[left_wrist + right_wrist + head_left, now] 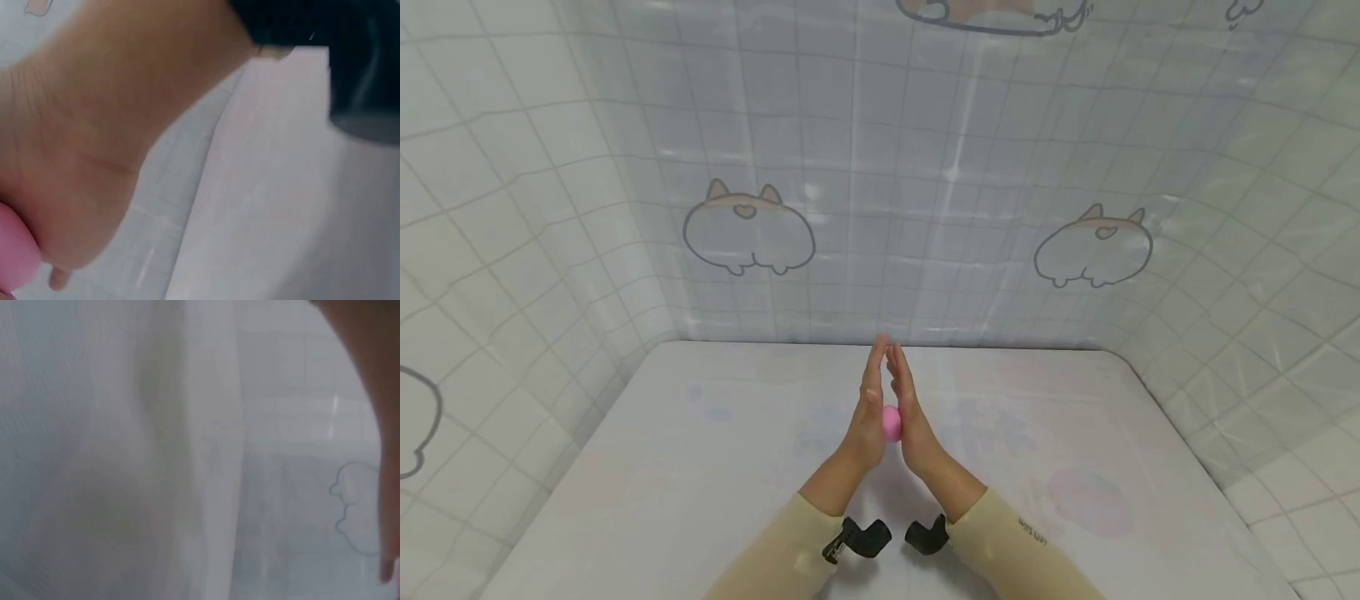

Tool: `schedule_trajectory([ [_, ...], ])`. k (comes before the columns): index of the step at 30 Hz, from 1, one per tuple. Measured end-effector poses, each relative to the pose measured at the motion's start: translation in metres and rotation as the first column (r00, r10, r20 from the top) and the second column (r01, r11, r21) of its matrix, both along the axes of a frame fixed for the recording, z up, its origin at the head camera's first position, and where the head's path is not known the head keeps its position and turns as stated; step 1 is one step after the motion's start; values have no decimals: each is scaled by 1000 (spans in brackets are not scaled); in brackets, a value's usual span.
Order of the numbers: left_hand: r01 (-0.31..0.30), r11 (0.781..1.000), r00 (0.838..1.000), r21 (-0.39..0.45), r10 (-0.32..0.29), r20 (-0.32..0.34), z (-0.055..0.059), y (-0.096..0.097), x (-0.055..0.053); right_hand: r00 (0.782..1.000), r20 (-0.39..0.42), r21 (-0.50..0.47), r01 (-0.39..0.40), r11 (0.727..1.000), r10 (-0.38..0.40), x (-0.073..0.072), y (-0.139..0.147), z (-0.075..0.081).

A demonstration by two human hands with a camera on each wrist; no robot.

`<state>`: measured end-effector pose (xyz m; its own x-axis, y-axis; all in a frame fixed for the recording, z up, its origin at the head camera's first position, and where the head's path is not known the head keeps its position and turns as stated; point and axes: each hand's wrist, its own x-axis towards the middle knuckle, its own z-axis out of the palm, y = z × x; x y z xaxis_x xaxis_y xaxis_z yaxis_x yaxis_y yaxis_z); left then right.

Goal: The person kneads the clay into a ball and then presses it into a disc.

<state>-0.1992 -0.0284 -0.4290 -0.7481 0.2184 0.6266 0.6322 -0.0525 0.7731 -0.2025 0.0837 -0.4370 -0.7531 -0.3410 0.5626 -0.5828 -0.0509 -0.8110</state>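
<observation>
Nearest the head camera, at the bottom edge, cream sleeves (775,550) slanting inward, with black wrist devices (867,540) at the cuffs. Beyond them, left hand (868,412) and right hand (914,417) set palm facing palm, wrists spread wider than fingertips, pointing away toward the gridded wall (880,150). Fingers on both sides straight and extended rather than clenched; tips close together, hard to tell whether touching. Between the lower palms, pressed from both sides, a pink ball (892,423), in view against the white tabletop (700,450); cannot tell whether also touching its surface.

Only from the head view: both hands together with the narrow gap between them, plus small lettering (1032,531) on the right cuff. Only from the left wrist view: a close look at the ball's rounded side against the heel of the palm, in the lower left corner. From the right wrist view, blurred: just a dark edge of hand down the right side, a pink sliver near the lower corner, and a drawn animal outline (356,509) turned sideways.
</observation>
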Motion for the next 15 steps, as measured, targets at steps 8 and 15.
schedule_trajectory([
  [8,-57,997,998,-49,58,15,-4,-3,-9,993,-118,-30,23,999,-26,8,-2,4],
  [15,-41,986,990,-165,63,128,-14,-3,-8,984,-159,-67,70,995,-80,7,3,17],
])
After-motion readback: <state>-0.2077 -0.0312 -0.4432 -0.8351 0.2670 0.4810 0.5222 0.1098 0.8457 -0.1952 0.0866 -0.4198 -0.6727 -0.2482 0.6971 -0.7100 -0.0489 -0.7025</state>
